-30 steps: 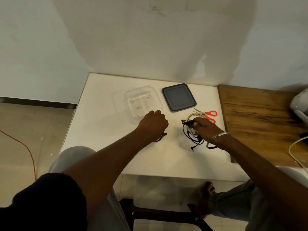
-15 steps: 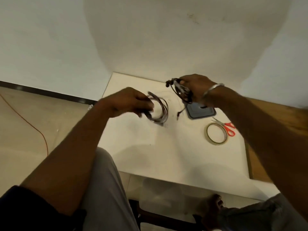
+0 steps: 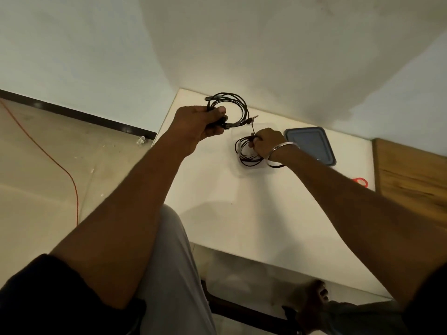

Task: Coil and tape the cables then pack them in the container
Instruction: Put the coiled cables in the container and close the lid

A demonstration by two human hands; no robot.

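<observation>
We see two bare hands over a white table (image 3: 242,213). The left hand (image 3: 198,124) is closed tight around a black cable (image 3: 238,105) wound into a ring. The ring sticks up and out past the grip, in the air, and its metal plug (image 3: 252,118) pokes out on the side toward the other hand. The right hand (image 3: 267,143) is lower and its grip is pinched shut on a second cable (image 3: 244,154), a smaller dark coil. This coil hangs just under the grip and sits in the clear box (image 3: 235,165) on the table. A silver bangle (image 3: 278,155) is on that wrist. A grey lid (image 3: 312,143) lies flat just beyond the right grip. Something red (image 3: 361,182) peeks out by the right arm.
</observation>
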